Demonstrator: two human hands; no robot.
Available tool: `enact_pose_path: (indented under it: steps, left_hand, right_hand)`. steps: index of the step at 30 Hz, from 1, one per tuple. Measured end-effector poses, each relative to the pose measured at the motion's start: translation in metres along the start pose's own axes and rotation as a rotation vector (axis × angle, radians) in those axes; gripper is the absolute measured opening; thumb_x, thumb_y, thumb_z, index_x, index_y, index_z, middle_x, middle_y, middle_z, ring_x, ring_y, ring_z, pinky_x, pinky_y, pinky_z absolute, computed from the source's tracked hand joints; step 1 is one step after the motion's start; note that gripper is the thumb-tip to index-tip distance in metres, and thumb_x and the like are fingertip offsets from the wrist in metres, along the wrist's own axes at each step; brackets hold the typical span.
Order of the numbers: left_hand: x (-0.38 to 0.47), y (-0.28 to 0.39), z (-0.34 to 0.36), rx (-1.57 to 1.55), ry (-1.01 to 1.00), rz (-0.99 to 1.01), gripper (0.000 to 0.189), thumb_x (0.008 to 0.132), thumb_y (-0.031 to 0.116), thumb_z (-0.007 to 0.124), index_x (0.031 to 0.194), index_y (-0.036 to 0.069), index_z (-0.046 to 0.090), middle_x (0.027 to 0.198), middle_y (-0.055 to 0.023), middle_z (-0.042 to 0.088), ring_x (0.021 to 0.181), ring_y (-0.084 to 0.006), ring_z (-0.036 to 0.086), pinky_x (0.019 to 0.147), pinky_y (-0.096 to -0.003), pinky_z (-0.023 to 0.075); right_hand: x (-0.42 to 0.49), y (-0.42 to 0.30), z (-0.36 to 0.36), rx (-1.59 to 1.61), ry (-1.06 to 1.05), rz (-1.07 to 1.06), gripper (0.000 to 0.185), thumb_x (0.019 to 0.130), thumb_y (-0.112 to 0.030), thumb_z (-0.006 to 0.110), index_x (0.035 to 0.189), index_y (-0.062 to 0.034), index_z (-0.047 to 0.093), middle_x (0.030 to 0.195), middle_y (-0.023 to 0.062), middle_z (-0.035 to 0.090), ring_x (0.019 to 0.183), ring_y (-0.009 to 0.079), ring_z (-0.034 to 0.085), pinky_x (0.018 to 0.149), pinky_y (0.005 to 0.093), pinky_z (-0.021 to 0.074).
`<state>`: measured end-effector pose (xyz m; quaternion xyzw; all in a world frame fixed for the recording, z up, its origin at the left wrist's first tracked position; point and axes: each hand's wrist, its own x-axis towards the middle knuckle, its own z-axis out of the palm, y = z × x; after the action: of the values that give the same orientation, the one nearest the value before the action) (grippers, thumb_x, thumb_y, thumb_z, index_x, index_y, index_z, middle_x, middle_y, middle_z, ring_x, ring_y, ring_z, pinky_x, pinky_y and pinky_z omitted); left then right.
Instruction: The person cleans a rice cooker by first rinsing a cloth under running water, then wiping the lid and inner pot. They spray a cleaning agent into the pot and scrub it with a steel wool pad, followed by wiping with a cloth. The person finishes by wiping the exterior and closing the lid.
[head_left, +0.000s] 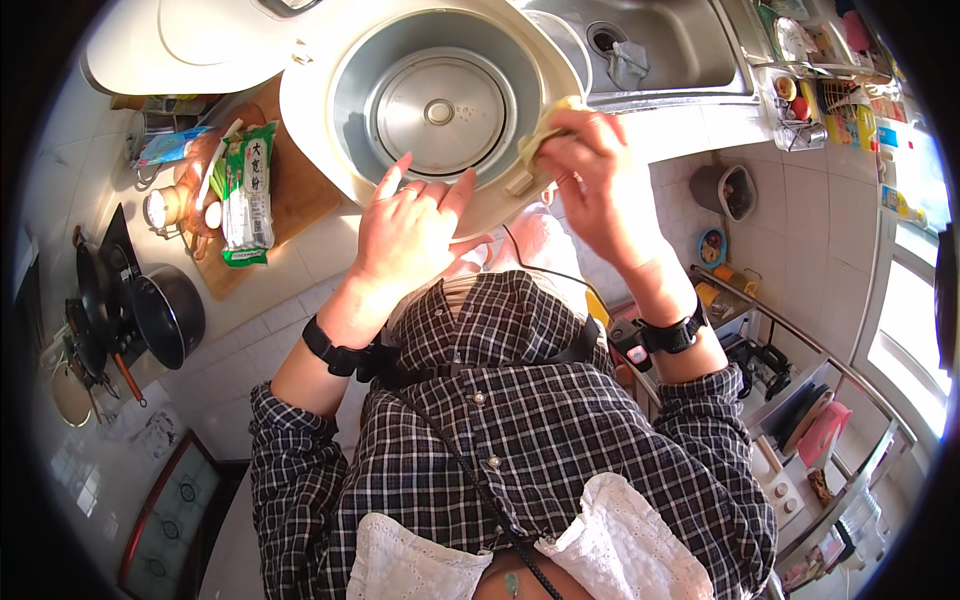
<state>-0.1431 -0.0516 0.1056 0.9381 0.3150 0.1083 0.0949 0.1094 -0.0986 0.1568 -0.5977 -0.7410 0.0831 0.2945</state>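
An open rice cooker body (307, 120) stands before me with its inner pot out, so the round metal heating plate (420, 82) shows. My left hand (416, 225) rests at the near rim, fingers spread, the fingertips reaching over the opening. In my right hand (592, 165) is a yellowish cloth (541, 135), pressed on the right side of the cream rim, near the latch. The cooker's lid (202, 37) is swung back at the upper left.
A steel sink (682, 45) with a grey rag (628, 64) lies behind right. A wooden board (304, 195) at left bears a noodle packet (249, 191) and scallions. Pans and a black pot (169, 315) are farther left; a rack (825, 345) stands right.
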Motion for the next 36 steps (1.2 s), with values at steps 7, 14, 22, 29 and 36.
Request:
enact_pose_path:
  steps: [7,14,22,29,36]
  left_hand:
    - [-0.002,-0.006,0.0,-0.019,-0.011,-0.004,0.067,0.085,0.058,0.075,0.131,0.011,0.069,0.082,-0.0044,0.069,0.081,-0.0231,0.071,0.12,-0.0523,0.0401]
    - [-0.009,-0.007,0.005,-0.013,-0.046,-0.04,0.069,0.087,0.065,0.071,0.132,0.013,0.071,0.089,-0.0072,0.072,0.088,-0.0252,0.073,0.122,-0.0493,0.0385]
    - [-0.015,-0.011,0.016,-0.002,-0.039,-0.023,0.072,0.085,0.07,0.069,0.132,0.015,0.071,0.091,-0.007,0.074,0.09,-0.0242,0.074,0.126,-0.0481,0.0332]
    - [-0.036,-0.025,0.024,-0.026,0.075,-0.028,0.061,0.085,0.061,0.072,0.126,0.016,0.074,0.082,-0.0044,0.068,0.083,-0.0225,0.072,0.125,-0.0496,0.0357]
    - [-0.037,-0.023,0.013,-0.1,0.078,-0.068,0.055,0.086,0.054,0.075,0.123,0.013,0.076,0.089,-0.0077,0.073,0.091,-0.0269,0.074,0.123,-0.0511,0.0371]
  right_hand:
    - [0.008,0.013,0.001,-0.18,-0.206,-0.228,0.024,0.08,-0.005,0.071,0.103,-0.0086,0.075,0.121,0.0027,0.07,0.117,0.0283,0.064,0.098,0.0433,0.0531]
    - [0.031,0.035,-0.008,-0.333,-0.402,-0.433,0.021,0.079,-0.007,0.07,0.1,-0.0101,0.071,0.12,0.0019,0.068,0.117,0.0263,0.064,0.096,0.0422,0.0554]
    - [0.027,0.03,-0.005,-0.533,-0.201,-0.341,0.017,0.079,-0.01,0.069,0.096,-0.0118,0.073,0.114,-0.0001,0.066,0.109,0.0252,0.061,0.094,0.0402,0.0535]
    - [-0.012,-0.037,0.009,-0.258,-0.315,-0.339,0.027,0.08,-0.009,0.066,0.105,-0.0129,0.075,0.116,0.0055,0.063,0.108,0.0285,0.06,0.092,0.0438,0.0517]
    - [-0.011,-0.029,0.019,-0.246,-0.276,-0.211,0.029,0.079,-0.003,0.067,0.105,-0.0125,0.075,0.113,0.0065,0.064,0.106,0.0306,0.06,0.09,0.0425,0.0527]
